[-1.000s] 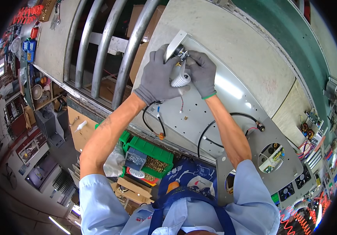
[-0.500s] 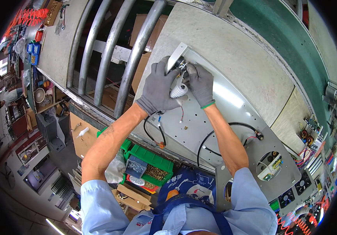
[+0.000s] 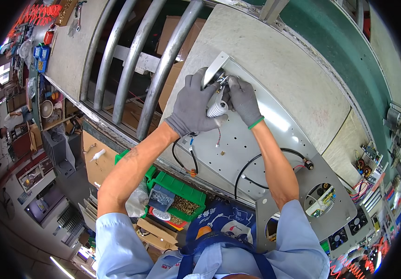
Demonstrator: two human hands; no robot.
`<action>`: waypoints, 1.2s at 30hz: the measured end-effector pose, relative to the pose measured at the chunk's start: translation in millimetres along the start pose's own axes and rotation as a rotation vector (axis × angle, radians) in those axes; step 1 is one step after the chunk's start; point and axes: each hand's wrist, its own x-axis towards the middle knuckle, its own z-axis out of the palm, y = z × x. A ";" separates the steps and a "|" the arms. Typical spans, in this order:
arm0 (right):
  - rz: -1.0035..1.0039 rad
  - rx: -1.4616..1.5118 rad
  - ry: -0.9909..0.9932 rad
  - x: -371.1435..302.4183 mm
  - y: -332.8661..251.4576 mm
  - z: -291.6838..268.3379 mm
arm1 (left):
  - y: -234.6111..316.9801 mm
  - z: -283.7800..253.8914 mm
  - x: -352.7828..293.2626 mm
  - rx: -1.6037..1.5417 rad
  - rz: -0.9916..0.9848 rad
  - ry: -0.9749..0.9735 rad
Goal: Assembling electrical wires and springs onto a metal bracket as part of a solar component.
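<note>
My left hand (image 3: pixel 192 104), in a grey glove, is curled against the upturned end of a grey metal panel (image 3: pixel 240 156). Its thumb stretches below a white coiled tube (image 3: pixel 217 109). A dark round part with a small silvery fitting (image 3: pixel 223 80) sits at the inside of that end, above the coil. The gloved right hand (image 3: pixel 246 100) pinches at this fitting, thumb and forefinger together; its other fingers are bent and partly hidden. A short thin wire (image 3: pixel 218 138) with a small white plug hangs below the coil.
Black cables (image 3: pixel 251 162) loop over the panel. Steel rollers (image 3: pixel 161 69) lie to the left. Green bins (image 3: pixel 177 188) of small fasteners stand near my left elbow. A plate with a round hole (image 3: pixel 344 197) and black fans (image 3: pixel 358 219) are at the right.
Both hands and the panel's end appear slightly further right in the view. My right hand has turned a little at the fitting, its fingers more bent.
</note>
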 end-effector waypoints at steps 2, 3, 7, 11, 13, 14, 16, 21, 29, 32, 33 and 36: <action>0.046 0.028 -0.080 0.4 -4.7 -7.2 | 0.1 -0.7 0.3 0.007 -0.005 -0.005; 0.069 0.042 -0.120 0.3 -6.5 -9.8 | 0.5 -1.2 -0.5 0.014 -0.007 -0.005; -0.019 0.121 0.039 -4.6 -4.3 0.2 | -1.6 0.6 -2.0 0.025 0.017 0.029; -0.150 0.148 0.146 1.0 16.2 7.9 | -0.1 -0.9 -0.4 0.019 0.012 0.017; -0.175 0.142 0.162 2.9 21.1 10.1 | 1.1 -1.7 0.4 0.000 0.006 0.006; -0.174 0.144 0.156 3.2 21.4 9.9 | 1.0 -1.8 -0.1 -0.002 0.003 0.009; -0.182 0.147 0.142 3.1 20.5 10.0 | 0.7 -1.4 -0.2 -0.008 0.001 0.017; -0.215 0.078 0.023 0.9 10.4 1.5 | -1.4 0.3 -2.6 -0.010 0.013 0.027; -0.236 -0.195 0.022 12.1 17.8 -5.7 | -0.4 1.0 0.4 -0.014 -0.001 0.016; -0.044 -0.008 -0.003 1.0 5.3 -0.6 | -0.3 -0.4 -0.3 -0.016 0.000 0.020; 0.012 0.045 -0.003 -3.1 -1.0 1.6 | -0.5 -1.3 -0.5 -0.016 0.000 0.024; 0.135 0.245 -0.164 -6.7 -4.4 -5.1 | -1.9 -0.4 -2.3 -0.024 0.018 0.041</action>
